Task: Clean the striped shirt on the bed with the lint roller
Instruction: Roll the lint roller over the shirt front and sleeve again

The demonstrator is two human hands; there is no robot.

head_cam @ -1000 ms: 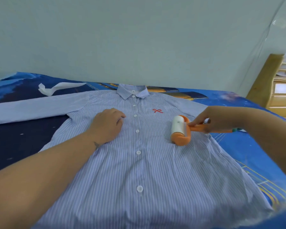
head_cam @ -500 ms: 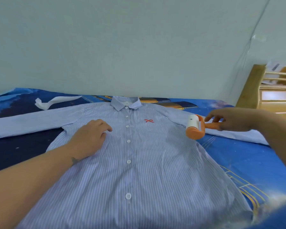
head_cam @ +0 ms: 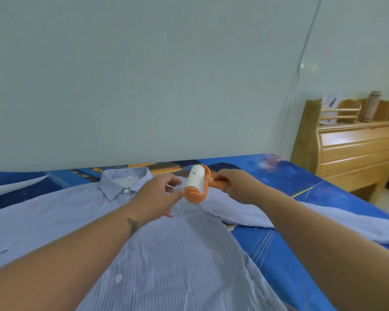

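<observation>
The blue-and-white striped shirt [head_cam: 177, 254] lies buttoned and flat on the bed [head_cam: 290, 176], collar toward the wall, with its right sleeve [head_cam: 323, 218] stretched out over the blue sheet. Above the shirt's shoulder, my right hand [head_cam: 234, 185] grips the orange handle of the lint roller [head_cam: 195, 180], which is lifted off the fabric. Its white roll points up and toward the wall. My left hand [head_cam: 157, 196] is raised beside the roll, thumb and forefinger apart, their tips at its lower left end. I cannot tell whether they touch it.
A pale wall runs close behind the bed. A wooden headboard unit [head_cam: 350, 153] with drawers and a shelf stands at the right, with a bottle [head_cam: 371, 106] on it. Floor shows at the far right beyond the bed's edge.
My right hand lifted the roller off the shirt and turned it up in front of me. My left hand left the shirt's chest and came up to the roll. The view swung right.
</observation>
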